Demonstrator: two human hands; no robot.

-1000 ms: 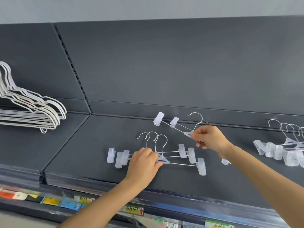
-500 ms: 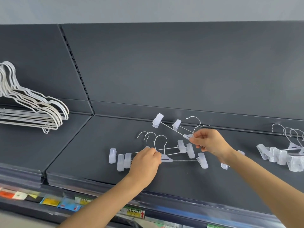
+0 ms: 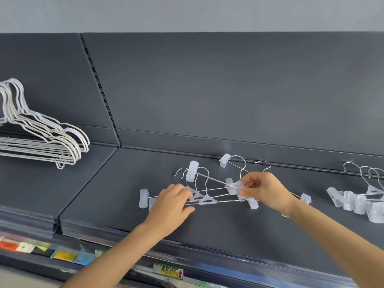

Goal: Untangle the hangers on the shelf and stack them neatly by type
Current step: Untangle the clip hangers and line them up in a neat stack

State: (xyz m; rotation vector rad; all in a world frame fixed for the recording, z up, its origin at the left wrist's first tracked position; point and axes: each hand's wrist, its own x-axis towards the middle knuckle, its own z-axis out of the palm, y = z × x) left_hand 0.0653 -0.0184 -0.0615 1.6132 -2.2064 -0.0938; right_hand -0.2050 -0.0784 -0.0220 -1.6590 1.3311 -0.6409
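Several clear clip hangers [image 3: 205, 199] with wire hooks lie fanned out mid-shelf on the dark grey shelf [image 3: 218, 221]. My left hand [image 3: 172, 204] rests on their left part, fingers pressing the bars near the triangular hubs. My right hand [image 3: 264, 191] pinches the hub of another clip hanger [image 3: 192, 171], which is tilted above the fanned ones, one clip raised at the upper left. Its other clip pokes out behind my right wrist. A further clip and hook [image 3: 225, 160] lie just behind, near the shelf's back.
A stack of white wire hangers [image 3: 41, 140] sits on the left shelf section. Another pile of clip hangers [image 3: 361, 199] lies at the right edge. Coloured price labels [image 3: 62, 255] run along the shelf front below. The back panel rises close behind.
My right hand has brought its clip hanger down and left, over the fanned hangers. My left hand has spread flatter on the pile. The view has shifted slightly.
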